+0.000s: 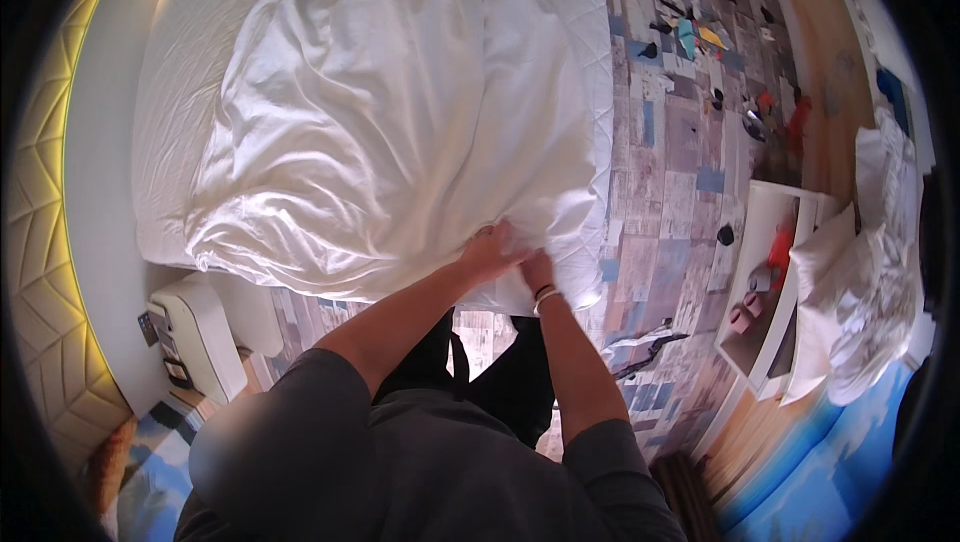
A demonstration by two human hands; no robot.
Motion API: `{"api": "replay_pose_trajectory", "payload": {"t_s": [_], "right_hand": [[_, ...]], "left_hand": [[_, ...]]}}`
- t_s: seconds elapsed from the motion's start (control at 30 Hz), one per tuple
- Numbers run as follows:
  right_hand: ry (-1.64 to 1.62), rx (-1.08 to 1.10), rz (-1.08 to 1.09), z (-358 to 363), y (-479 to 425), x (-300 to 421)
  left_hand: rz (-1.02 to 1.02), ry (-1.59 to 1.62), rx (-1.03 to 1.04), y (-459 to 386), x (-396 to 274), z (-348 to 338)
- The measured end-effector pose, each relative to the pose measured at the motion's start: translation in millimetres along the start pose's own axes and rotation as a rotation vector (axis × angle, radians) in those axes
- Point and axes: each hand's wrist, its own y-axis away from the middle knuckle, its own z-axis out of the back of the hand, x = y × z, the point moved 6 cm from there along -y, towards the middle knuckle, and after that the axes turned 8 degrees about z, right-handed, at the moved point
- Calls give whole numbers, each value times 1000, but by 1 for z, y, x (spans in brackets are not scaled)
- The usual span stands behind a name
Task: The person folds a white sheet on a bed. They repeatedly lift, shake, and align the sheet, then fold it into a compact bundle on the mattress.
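A rumpled white duvet (405,114) lies over a bed with a white quilted mattress cover (576,283). My left hand (489,253) is at the duvet's near edge, its fingers closed on the fabric. Just to its right, my right hand (535,270) is curled at the same edge, pinching the cloth near the bed's near right corner. The two hands almost touch, and motion blurs the fingertips. A white band circles my right wrist.
Scraps and small items litter the patchwork-patterned floor (667,159) to the right. A white open shelf unit (757,279) holds pink objects. Beside it are piled white pillows and bedding (862,294). Left stand a white rounded bedside unit (199,332) and a padded headboard (45,189) with yellow lighting.
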Motion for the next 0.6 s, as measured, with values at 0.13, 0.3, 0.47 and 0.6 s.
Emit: {"api": "replay_pose_trajectory", "payload": {"t_s": [0.13,0.3,0.47,0.6], "right_hand": [[-582,355,-208,-15,36,52],[-610,507,-424,45,-17,-12],[-1006,504,-377,79,-125,42],[-1131,377,-124,105,-209,93]], "left_hand": [[156,51,-45,-27,14,-17],[278,189,-327,-27,11,-20],[517,435,-388,6,11,-55],[332,298,-436,47,-22,-72]]}}
